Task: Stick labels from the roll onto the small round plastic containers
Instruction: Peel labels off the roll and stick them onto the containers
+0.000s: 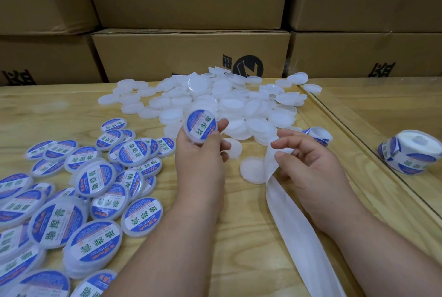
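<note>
- Right now my left hand [201, 153] pinches one container [200, 126] by its rim, thumb and fingers curled round it, held up above the table [239, 237] with its blue label already stuck on.
- My right hand [308, 160] holds the white backing strip [287, 213] between curled fingers; the strip runs from that hand down toward the near edge of the table.
- I judge the job roughly half done: the one in my left hand looks finished and ready to join the labelled pile.
- Done: the labelled pile [71, 201] lies to the left of my left hand. I count about thirty labelled pieces, though they overlap and some run off the frame, so the number is loose.
- Left: the blank pile [215, 103] sits behind my hands, toward the cardboard boxes [191, 55]. I make it at least fifty, too heaped to count exactly.
- Two blank pieces lie apart from that pile, between my hands; the nearer blank one [252, 170] is just beside the strip.
- One label roll [411, 153] stands well to the right of my right hand, with plenty of labels on it as far as I can tell.
- Behind my right hand a short loop of strip [318, 135] carries blue labels.
</note>
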Motion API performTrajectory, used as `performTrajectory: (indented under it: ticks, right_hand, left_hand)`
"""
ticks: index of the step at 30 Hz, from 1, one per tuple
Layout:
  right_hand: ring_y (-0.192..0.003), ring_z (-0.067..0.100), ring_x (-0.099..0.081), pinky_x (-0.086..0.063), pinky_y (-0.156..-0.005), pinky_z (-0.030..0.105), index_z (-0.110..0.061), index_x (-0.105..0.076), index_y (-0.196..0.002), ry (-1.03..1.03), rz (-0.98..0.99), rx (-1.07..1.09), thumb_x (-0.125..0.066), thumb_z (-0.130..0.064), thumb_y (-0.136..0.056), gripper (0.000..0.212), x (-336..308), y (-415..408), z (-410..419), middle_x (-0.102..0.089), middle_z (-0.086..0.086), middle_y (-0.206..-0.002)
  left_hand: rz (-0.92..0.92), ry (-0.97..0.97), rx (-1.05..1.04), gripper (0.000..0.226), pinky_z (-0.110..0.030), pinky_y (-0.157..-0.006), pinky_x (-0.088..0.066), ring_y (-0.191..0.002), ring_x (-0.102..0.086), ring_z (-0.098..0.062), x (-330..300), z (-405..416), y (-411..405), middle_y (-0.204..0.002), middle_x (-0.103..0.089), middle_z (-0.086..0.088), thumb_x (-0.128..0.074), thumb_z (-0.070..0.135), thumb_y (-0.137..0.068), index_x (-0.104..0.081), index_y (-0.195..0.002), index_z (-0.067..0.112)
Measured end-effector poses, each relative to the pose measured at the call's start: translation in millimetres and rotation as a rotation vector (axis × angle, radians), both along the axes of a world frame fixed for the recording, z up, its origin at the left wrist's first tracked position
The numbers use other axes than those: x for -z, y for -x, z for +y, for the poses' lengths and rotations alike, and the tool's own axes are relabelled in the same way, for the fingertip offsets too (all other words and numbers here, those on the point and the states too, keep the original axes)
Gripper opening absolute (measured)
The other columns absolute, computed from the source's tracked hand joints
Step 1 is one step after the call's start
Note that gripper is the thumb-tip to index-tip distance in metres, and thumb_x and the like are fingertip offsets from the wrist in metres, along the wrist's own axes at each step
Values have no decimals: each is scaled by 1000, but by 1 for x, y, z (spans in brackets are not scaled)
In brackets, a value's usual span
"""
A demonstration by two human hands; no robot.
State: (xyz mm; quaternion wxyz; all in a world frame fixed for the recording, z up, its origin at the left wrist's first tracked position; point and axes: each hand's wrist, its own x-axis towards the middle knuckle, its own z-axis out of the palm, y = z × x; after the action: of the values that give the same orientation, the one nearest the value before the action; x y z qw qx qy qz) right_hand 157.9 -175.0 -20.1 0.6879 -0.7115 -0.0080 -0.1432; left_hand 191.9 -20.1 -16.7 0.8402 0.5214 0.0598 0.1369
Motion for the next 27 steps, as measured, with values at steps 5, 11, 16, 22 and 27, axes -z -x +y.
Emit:
performTrajectory:
  ticks: [5,11,16,22,27]
  right_hand:
    - [-76,-3,-59,-49,-77,20,-36,-76,-85,-3,-10,-7,-64,-5,-92,34,1,0,0,-64,-22,-125]
    - [-99,2,-63,-50,-88,32,-34,-76,-85,1,-10,-1,-64,-3,-91,34,3,-1,-2,-64,-26,-124]
    - [-73,8,-57,-49,-78,27,-37,-75,-85,17,-12,13,-65,-4,-91,35,5,-2,-2,-65,-24,-124]
    - [-76,9,-56,-50,-77,28,-35,-75,-85,20,-14,15,-64,-3,-91,34,5,-3,-3,-65,-25,-123]
    - [-81,8,-59,-50,-76,27,-35,-75,-83,14,-10,14,-64,-2,-91,35,5,-3,-2,-65,-28,-121]
  left_hand:
    - [66,281,-24,22,-19,-57,-49,-65,-63,-5,-5,7,-4,-110,-77,6,-61,6,-98,-61,-115,19]
    - [108,454,-91,27,-18,-53,-50,-78,-75,-8,-13,11,-2,-103,-78,9,-72,28,-93,-64,-116,15]
    - [115,475,-126,31,-20,-53,-50,-79,-76,-12,-15,14,-2,-102,-79,8,-49,52,-101,-55,-108,23]
    - [115,566,-212,6,-23,-50,-47,-60,-70,-14,-14,19,-4,-96,-80,1,-41,45,-107,-44,-108,40]
    - [79,494,-180,22,-24,-50,-47,-54,-65,-15,-12,18,-3,-97,-79,-2,-36,37,-109,-42,-130,43]
